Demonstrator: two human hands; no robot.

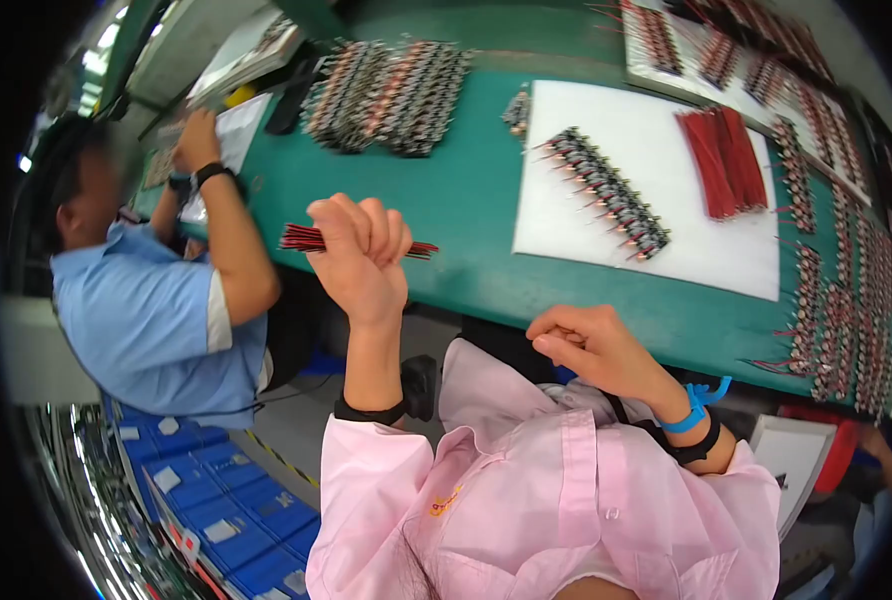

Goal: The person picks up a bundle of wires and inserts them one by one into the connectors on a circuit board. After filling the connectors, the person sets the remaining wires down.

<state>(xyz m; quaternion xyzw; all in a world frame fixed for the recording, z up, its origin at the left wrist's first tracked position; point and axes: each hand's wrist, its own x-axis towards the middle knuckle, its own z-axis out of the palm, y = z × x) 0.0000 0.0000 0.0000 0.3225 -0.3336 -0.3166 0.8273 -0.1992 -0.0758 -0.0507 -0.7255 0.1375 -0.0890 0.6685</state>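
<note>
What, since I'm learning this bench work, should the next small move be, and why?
Probably bring the right hand toward the red and black wires: the left hand grips them, while the right, curled near the edge of the green table, holds nothing visible.

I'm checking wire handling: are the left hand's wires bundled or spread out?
Bundled: the left hand holds the red and black wires together, ends showing either side.

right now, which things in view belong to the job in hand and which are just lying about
Likely the job:
- red-and-black wires in the left hand
- white mat
- red wire bundles on it
- row of wired parts on it

Seemingly just lying about:
- blue bins, lower left
- dark flat object, upper left
</note>
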